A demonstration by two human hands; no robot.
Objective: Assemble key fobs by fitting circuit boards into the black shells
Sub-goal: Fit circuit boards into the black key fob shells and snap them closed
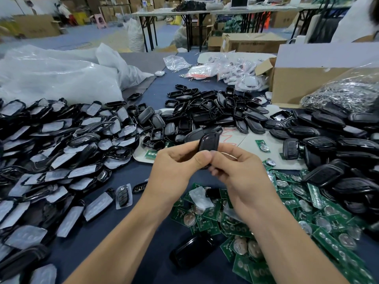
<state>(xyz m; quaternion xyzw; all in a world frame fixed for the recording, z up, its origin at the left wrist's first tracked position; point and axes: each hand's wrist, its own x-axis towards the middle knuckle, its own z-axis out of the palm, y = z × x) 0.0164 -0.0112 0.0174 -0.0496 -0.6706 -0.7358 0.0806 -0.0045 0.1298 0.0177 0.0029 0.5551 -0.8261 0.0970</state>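
The dark blue table (114, 228) in front of you is heaped with parts. At centre, your left hand (174, 167) and right hand (240, 171) pinch one black key fob shell (208, 142) together, thumbs pressed side by side on it. Green circuit boards (291, 218) pile at four o'clock, empty shells (207, 111) at twelve, film-covered shell halves (51, 144) at nine.
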